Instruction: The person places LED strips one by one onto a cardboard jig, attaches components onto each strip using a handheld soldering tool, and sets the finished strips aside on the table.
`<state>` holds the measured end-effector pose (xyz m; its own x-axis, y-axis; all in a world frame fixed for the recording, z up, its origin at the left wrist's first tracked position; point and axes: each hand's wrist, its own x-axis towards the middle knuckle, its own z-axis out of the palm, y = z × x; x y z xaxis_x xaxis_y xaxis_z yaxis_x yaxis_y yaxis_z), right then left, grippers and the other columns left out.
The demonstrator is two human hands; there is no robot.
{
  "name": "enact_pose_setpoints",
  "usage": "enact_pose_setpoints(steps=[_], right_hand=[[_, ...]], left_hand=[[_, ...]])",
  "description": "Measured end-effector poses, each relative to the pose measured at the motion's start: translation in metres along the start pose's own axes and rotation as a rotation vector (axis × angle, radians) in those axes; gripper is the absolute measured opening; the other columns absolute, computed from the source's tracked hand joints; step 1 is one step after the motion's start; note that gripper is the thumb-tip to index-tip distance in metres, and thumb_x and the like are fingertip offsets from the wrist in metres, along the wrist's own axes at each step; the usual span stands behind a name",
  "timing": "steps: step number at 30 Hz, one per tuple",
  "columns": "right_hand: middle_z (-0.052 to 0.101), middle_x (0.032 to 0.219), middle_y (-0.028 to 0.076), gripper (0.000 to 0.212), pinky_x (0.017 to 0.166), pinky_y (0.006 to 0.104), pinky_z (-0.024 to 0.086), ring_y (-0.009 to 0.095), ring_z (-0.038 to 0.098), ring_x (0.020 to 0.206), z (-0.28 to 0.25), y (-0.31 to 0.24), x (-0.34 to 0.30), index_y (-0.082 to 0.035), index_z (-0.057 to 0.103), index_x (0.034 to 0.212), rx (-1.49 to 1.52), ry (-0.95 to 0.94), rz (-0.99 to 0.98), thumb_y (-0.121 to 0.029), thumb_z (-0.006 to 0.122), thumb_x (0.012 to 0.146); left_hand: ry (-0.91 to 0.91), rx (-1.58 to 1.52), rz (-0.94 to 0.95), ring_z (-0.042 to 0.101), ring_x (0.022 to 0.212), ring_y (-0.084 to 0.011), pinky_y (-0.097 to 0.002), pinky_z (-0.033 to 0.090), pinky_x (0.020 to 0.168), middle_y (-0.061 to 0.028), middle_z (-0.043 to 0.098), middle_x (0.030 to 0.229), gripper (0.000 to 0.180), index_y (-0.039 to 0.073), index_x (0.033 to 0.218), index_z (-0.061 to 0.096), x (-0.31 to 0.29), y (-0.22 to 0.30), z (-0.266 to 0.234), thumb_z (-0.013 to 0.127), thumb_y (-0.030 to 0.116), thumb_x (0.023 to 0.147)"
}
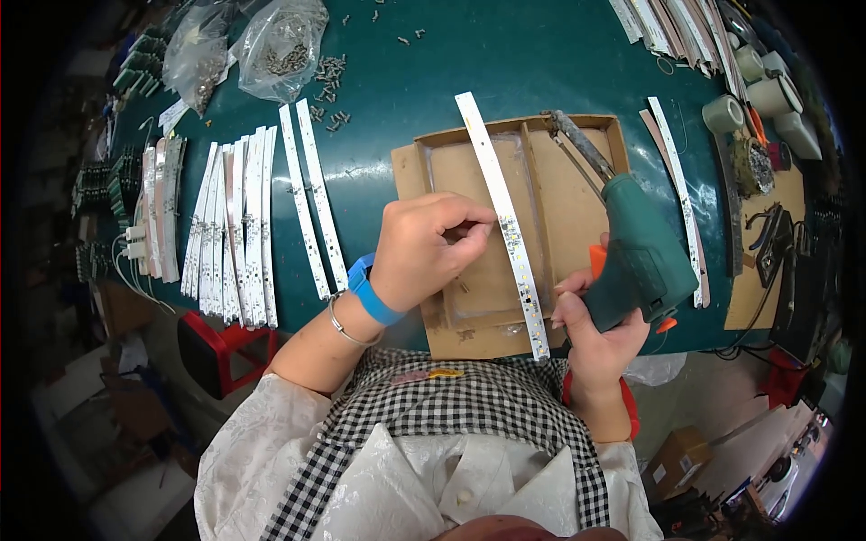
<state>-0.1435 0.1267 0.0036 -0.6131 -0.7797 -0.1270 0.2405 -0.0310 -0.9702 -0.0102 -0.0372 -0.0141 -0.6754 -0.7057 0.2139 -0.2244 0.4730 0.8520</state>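
Observation:
A white LED circuit strip (505,221) lies slantwise across a shallow cardboard tray (616,135), its near end close to my apron. My left hand (428,239) is over the tray, thumb and fingertips pinched together right beside the strip's left edge. Whatever is between those fingertips is too small or hidden to make out. To the right of the strip, my right hand (600,338) is closed round the lower part of a green soldering gun (642,252) with an orange trigger. The gun's dark metal tip (570,131) points away from me, over the tray's far right part.
Many similar strips (234,225) lie left, with two strips (307,194) apart from them. Plastic bags (284,50) of small metal parts and loose screws (331,79) are at the far left. More strips (675,189), tape rolls (771,97) and pliers (767,236) are on the right.

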Motion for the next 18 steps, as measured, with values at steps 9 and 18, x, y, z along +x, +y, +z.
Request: enact_pose_setpoints(steps=[9,18], right_hand=[[0.064,0.094,0.012,0.037,0.066,0.0253,0.052,0.013,0.061,0.075,0.008,-0.004,0.010,0.005,0.051,0.115,-0.075,-0.016,-0.052,0.011,0.063,0.080],[0.064,0.090,0.008,0.041,0.075,0.0277,0.054,0.014,0.063,0.081,0.030,-0.010,0.012,0.004,0.048,0.119,0.020,0.029,0.010,0.011,0.064,0.082]], left_hand=[[-0.155,-0.353,-0.052,0.068,0.067,-0.0121,-0.0234,0.055,0.060,-0.0068,0.070,0.077,0.011,0.001,0.083,0.070,0.001,0.030,-0.007,0.068,-0.003,0.074],[-0.264,-0.775,-0.280,0.067,0.082,-0.0135,-0.0248,0.054,0.073,-0.0096,0.070,0.089,0.013,-0.003,0.094,0.067,-0.013,0.030,0.000,0.068,-0.003,0.082]])
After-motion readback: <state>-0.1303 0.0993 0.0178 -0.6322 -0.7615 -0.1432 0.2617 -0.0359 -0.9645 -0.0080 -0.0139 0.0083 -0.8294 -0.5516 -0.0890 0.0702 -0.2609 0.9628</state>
